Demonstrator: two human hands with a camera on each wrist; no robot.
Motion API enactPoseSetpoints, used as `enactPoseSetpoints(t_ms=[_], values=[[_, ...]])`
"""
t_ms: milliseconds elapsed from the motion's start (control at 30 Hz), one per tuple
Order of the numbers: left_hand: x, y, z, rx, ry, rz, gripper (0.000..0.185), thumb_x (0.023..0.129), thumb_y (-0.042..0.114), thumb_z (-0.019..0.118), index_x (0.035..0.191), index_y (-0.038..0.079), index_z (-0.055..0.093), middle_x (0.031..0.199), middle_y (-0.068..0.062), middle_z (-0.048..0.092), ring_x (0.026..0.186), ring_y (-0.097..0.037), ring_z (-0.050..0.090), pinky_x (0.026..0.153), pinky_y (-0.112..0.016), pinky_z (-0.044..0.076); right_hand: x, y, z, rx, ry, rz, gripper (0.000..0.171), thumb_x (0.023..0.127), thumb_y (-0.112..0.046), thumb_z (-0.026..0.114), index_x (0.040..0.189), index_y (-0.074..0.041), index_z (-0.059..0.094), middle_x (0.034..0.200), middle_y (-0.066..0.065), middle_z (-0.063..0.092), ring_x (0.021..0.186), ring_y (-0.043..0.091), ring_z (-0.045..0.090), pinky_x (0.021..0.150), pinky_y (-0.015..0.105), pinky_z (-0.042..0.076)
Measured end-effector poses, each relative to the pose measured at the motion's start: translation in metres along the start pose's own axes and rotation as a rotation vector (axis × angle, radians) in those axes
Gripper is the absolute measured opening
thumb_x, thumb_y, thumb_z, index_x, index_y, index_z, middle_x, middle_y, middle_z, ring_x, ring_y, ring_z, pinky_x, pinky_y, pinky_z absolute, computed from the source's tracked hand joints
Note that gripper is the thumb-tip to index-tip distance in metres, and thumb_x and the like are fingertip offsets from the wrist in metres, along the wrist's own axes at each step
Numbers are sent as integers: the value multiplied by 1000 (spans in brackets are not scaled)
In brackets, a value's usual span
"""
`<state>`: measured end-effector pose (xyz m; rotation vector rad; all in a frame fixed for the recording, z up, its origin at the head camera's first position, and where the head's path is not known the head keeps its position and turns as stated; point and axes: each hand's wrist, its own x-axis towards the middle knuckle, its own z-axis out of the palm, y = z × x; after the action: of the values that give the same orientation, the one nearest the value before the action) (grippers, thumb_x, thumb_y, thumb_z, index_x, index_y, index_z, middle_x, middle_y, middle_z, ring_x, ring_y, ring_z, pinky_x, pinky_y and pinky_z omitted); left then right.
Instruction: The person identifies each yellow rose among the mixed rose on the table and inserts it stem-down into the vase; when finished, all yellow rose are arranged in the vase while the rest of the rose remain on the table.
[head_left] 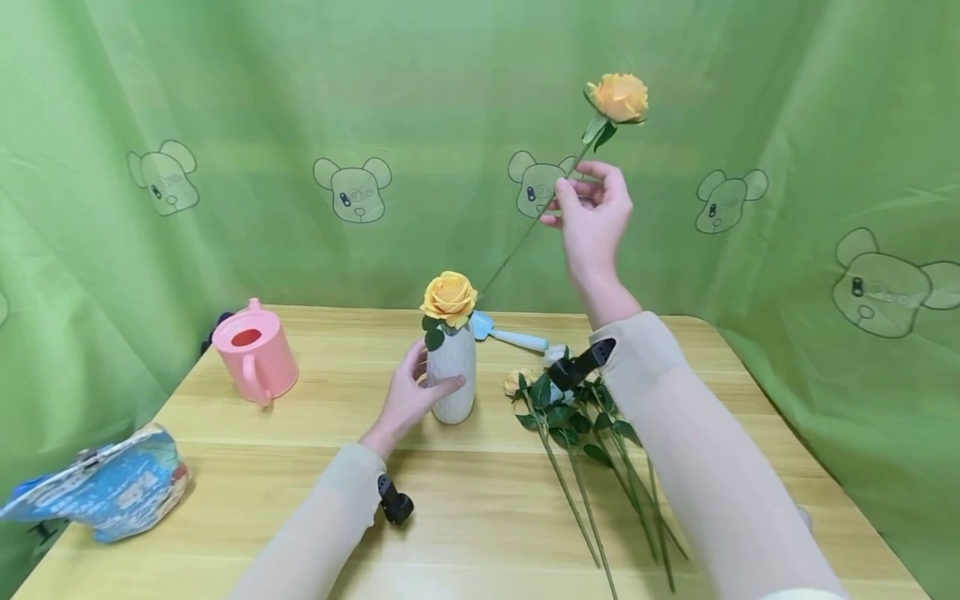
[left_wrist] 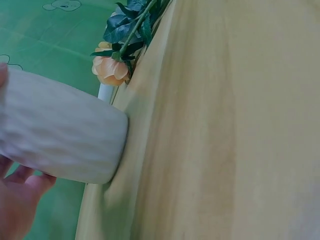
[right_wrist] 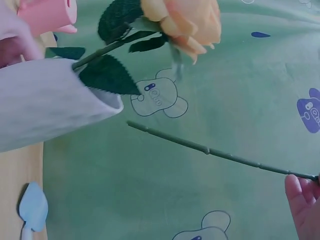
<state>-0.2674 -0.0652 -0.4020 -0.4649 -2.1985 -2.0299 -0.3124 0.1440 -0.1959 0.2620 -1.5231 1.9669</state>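
White vase [head_left: 453, 379] stands on the table [head_left: 480, 508] with a yellow rose [head_left: 449, 298] inside, the left hand [head_left: 408, 396] curled round it. Fingers bent, the right hand [head_left: 600, 221] pinches an orange rose [head_left: 619, 98] by its stem [right_wrist: 207, 150], lower end just outside the mouth.

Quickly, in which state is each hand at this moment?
Left hand: holding the white vase by its side.
Right hand: pinching the stem of a peach rose, its lower end outside the vase.
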Motion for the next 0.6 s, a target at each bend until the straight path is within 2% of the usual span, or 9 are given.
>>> enactPoseSetpoints(t_ms=[267,433,600], values=[[1,3,-1,38,-6,-33,70,76,17,78,135,21,43,130,-11,49,118,-30,48,97,-44,41,0,4,16,-7,-56,-26,28,84,3,63,110,1,52,88,12,57,66,20,58,58,32,56],[1,4,-1,48,-10,-48,70,76,17,78,136,22,42,132,-11,48,119,-31,47,97,-44,42,-10,23,18,-59,-116,4,26,85,3,63,109,1,54,89,13,59,67,21,59,57,32,56],[0,3,-2,52,-10,-44,69,76,17,78,135,22,42,131,-11,49,118,-30,48,97,-44,41,-23,47,14,-79,-225,50,24,85,2,63,108,2,55,87,14,61,67,22,61,58,33,57]])
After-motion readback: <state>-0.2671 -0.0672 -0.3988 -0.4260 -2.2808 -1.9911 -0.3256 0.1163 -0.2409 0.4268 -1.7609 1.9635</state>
